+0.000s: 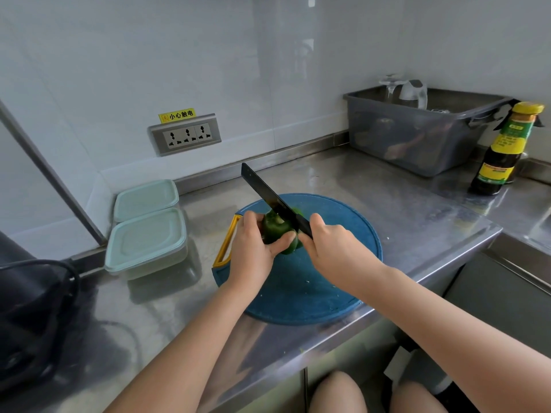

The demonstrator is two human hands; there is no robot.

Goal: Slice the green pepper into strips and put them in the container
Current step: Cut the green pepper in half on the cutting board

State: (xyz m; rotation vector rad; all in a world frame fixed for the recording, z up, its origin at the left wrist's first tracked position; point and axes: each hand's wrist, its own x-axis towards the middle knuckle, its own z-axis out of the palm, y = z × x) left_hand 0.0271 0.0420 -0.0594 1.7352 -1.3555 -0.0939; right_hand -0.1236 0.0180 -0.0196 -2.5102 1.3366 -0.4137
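A whole green pepper (275, 232) lies on a round blue cutting board (337, 263) on the steel counter. My left hand (253, 248) grips the pepper from its left side, thumb on its front. My right hand (331, 245) holds the handle of a black knife (268, 193), whose blade lies across the top of the pepper and points up to the far left. Two pale green lidded containers (147, 241) stand side by side to the left of the board, both with lids on.
A grey plastic tub (417, 135) with glassware sits at the back right, next to a dark sauce bottle (504, 150). A wall socket (185, 134) is behind. A black bag (32, 311) lies at the left. The counter edge drops off near the board's front.
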